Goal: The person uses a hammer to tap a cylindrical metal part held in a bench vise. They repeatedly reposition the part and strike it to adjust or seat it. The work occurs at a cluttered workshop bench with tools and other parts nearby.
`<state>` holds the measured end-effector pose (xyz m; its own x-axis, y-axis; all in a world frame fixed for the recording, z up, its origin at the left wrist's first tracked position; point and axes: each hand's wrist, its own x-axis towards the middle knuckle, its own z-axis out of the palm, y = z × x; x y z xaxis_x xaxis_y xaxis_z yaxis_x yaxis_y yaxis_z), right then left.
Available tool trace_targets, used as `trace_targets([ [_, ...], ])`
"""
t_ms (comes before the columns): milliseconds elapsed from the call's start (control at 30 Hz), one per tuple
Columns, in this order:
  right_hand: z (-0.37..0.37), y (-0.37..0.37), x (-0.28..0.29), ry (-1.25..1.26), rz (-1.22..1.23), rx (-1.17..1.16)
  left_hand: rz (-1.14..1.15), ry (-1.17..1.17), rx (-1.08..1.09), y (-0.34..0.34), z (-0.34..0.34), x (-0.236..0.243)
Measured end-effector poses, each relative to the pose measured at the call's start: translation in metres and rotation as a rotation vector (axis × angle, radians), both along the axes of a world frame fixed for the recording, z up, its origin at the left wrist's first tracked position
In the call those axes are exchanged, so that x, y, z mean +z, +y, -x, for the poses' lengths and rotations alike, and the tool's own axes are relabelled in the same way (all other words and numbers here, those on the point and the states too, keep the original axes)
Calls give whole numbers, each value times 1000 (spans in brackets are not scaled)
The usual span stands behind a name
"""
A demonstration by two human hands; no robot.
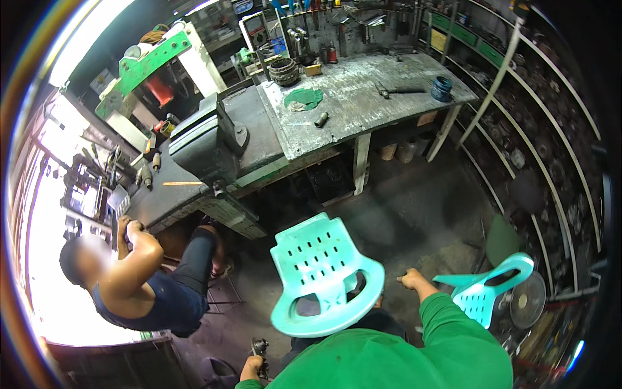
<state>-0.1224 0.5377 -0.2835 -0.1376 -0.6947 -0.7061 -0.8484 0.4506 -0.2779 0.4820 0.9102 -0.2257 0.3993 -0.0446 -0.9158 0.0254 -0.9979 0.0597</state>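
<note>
**Chair between the knees, tool in the left hand, work barely begun**

The worktop (pixel 363 97) runs across the far side, its grey top carrying a heavy vise (pixel 204 139) at the left, a green rag (pixel 304 97), a blue ring-shaped part (pixel 442 87) and a few loose tools. Shelving (pixel 551 149) lines the right wall. Another person (pixel 136 285) crouches at the left end of the bench, well apart from the wearer.

Between bench and wearer lies open dark floor (pixel 414 220), the widest free room in view; the bench legs and the shelf rails bound it.

A turquoise plastic chair (pixel 324 279) stands just in front of the wearer, its back toward the camera; a second one (pixel 483 288) sits to the right, near the shelving.

The right hand (pixel 410 280) is closed in a loose fist between the two chairs; whether it grips anything I cannot tell. The left hand (pixel 251 369) is clamped on a small dark metal tool (pixel 260 350) at the lower edge.

Nothing appears taken apart or assembled yet, so I judge the work at its start.
</note>
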Motion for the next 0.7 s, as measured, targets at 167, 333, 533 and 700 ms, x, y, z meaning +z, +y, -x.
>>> trace_targets([
  [167, 78, -57, -35, -124, 324, 19, -62, 4, 108, -17, 125, 23],
  [333, 144, -50, -28, -113, -18, -1, -126, 188, -341, -14, 202, 15],
  [533, 207, -28, 27, -142, -291, -155, -40, 280, -610, -11, 283, -24],
  [700, 258, -106, 30, -66, -246, -64, -55, 215, -451, -26, 343, -6],
])
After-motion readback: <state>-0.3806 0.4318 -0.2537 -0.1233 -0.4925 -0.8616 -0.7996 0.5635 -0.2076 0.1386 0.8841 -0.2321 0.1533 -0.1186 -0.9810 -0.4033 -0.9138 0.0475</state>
